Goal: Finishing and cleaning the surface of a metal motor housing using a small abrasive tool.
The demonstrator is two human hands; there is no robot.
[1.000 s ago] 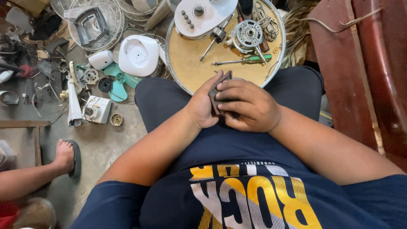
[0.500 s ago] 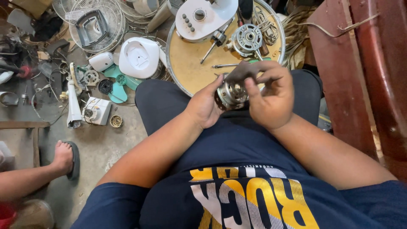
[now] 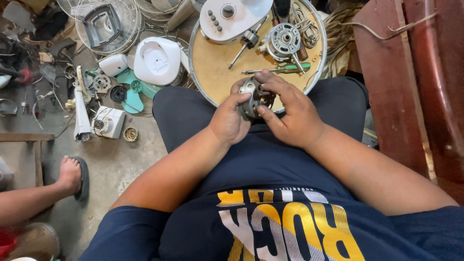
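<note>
Fingers (image 3: 241, 99) of both hands, left hand (image 3: 228, 121) and right hand (image 3: 290, 113), close around a small metal fan motor (image 3: 254, 96) above a round tray (image 3: 212, 67).

Screwdriver (image 3: 282, 69) on round tray (image 3: 212, 67)

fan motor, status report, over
Left hand and right hand both gripping fan motor over lap. Green screwdriver lies on round tray just beyond. Nothing blocking.
</note>
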